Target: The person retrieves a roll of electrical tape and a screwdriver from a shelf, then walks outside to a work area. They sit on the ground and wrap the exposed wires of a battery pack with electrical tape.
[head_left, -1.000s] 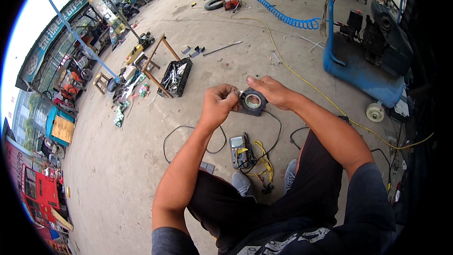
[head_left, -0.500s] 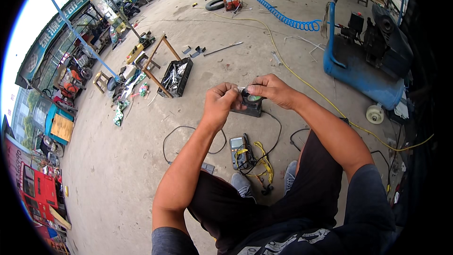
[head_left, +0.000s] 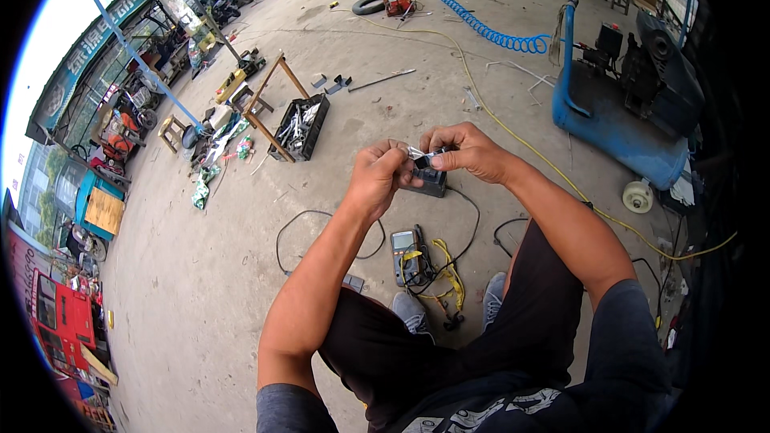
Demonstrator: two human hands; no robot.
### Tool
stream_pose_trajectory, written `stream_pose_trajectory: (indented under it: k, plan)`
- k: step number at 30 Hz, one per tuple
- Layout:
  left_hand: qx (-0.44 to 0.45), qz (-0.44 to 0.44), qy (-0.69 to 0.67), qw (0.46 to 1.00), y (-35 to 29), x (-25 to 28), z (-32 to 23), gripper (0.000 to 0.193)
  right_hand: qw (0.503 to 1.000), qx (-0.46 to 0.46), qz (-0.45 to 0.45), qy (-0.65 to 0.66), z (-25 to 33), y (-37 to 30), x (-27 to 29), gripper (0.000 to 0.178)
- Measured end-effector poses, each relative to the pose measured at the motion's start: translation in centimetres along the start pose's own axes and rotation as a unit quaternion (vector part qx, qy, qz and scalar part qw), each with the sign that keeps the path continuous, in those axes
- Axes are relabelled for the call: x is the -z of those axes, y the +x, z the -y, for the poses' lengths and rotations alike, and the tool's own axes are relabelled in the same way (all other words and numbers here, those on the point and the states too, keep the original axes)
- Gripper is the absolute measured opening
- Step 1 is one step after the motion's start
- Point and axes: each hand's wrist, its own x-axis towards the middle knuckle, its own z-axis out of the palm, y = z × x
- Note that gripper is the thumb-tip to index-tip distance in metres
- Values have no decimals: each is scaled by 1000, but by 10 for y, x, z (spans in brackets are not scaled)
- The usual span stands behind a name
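With the 2 hands taken as the centre of a clock face and 12 o'clock pointing away from the body, the black tape roll (head_left: 422, 163) is found right at that centre, raised in the air between the fingers. It is gripped by the right hand (head_left: 465, 152), whose thumb and fingers are closed around it, so that much of it is hidden. The left hand (head_left: 378, 175) is held at 9 o'clock to the roll, with its fingers curled in and thin pale strands (head_left: 415, 151) pinched at the fingertips. What the strands belong to cannot be told.

A dark box (head_left: 433, 184) is seen just past the roll at 6 o'clock, partly covered by the left fingers; whether it is touched cannot be told. Farther out at 6 o'clock, a multimeter (head_left: 403, 252) is laid on the concrete floor (head_left: 200, 289), with yellow leads (head_left: 449, 266) bunched just beside it, towards 5 o'clock. Between 9 and 10 o'clock, a black crate (head_left: 298, 130) is filled with metal tools. A blue coiled hose (head_left: 481, 26) is stretched out at 1 o'clock, and a blue air compressor (head_left: 613, 128) is placed between 2 and 3 o'clock.
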Motion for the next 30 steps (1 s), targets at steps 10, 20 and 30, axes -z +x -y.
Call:
stream_pose_trajectory:
  k: [10, 20, 30]
  plan:
    - [-26, 9, 53, 998, 0, 4, 4, 13, 991, 76, 14, -106, -5, 2, 1, 30]
    - [-126, -1, 216, 968, -2, -2, 2, 19, 993, 34, 12, -110, -2, -1, -1, 30]
    - [-231, 22, 298, 926, 2, 2, 7, 8, 995, 49, 2, -86, 1, -3, -3, 26]
